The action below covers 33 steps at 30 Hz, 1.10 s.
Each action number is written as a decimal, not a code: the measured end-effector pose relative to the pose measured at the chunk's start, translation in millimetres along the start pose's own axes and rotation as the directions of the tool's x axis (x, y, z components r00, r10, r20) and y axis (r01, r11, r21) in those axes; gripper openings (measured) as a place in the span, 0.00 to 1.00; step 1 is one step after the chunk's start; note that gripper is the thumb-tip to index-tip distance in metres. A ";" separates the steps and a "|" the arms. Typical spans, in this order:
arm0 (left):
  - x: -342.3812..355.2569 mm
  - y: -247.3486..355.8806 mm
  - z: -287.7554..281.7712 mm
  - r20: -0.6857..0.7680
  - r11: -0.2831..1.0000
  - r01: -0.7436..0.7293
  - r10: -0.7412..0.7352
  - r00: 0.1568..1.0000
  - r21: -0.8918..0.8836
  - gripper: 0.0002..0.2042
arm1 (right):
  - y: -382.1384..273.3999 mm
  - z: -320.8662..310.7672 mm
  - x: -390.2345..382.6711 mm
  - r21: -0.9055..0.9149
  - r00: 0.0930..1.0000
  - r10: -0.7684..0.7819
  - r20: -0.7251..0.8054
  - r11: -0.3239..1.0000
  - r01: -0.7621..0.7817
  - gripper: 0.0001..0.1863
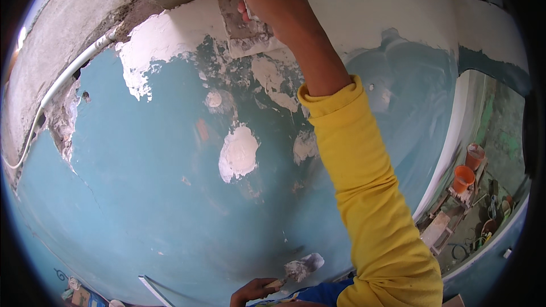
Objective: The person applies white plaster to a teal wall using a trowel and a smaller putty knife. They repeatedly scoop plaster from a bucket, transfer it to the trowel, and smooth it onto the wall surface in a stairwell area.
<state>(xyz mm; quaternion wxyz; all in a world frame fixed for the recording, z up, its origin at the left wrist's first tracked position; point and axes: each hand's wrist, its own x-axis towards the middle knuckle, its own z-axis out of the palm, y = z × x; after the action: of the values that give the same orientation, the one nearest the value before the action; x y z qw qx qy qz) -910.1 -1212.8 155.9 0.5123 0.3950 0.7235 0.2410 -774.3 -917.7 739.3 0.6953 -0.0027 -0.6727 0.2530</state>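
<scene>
My right hand (277,3) is raised high, its fingers wrapped round the handle of a wide, plaster-smeared plastering trowel (238,25). The trowel's blade lies against the blue-green wall (165,165), along the lower border of a spread of white plaster (176,31). Low in front of me, my left hand (252,291) is closed on the handle of a putty knife (305,265) whose blade carries greyish-white plaster. Between the two hands, a white plaster patch (239,152) and smaller smears mark the wall. A yellow sleeve covers my right forearm up to near the wrist.
A white pipe (71,68) runs along broken concrete at the upper left. Through an opening on the right, orange buckets (463,178) stand on a wooden bench (438,230) among tools. At the lower left are a pale strip (153,291) and a cardboard box (81,297).
</scene>
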 end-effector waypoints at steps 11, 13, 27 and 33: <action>3.7 18.3 -8.9 0.020 0.994 0.109 -0.109 0.994 -0.003 0.31 | 28.0 -0.8 3.2 -0.433 0.863 -0.505 -0.008 0.780 0.452 0.33; 7.1 16.4 -9.4 -0.009 0.999 0.026 -0.026 1.000 0.017 0.30 | 35.0 -9.2 17.7 -0.571 0.790 -0.612 -0.026 0.658 0.491 0.29; -4.2 0.5 5.9 -0.031 0.997 -0.045 0.047 0.998 0.059 0.29 | 6.9 -15.2 2.4 0.357 0.986 0.001 0.169 0.932 -0.062 0.30; -11.6 -0.4 12.4 -0.044 0.999 0.035 -0.035 0.998 0.006 0.30 | 13.8 0.8 6.0 0.108 0.987 -0.157 0.044 0.983 0.151 0.25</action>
<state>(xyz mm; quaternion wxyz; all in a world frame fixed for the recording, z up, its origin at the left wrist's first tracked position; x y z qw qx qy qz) -896.8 -1223.2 157.6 0.4992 0.3785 0.7422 0.2381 -780.0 -903.8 740.2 0.6941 0.0923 -0.6747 0.2334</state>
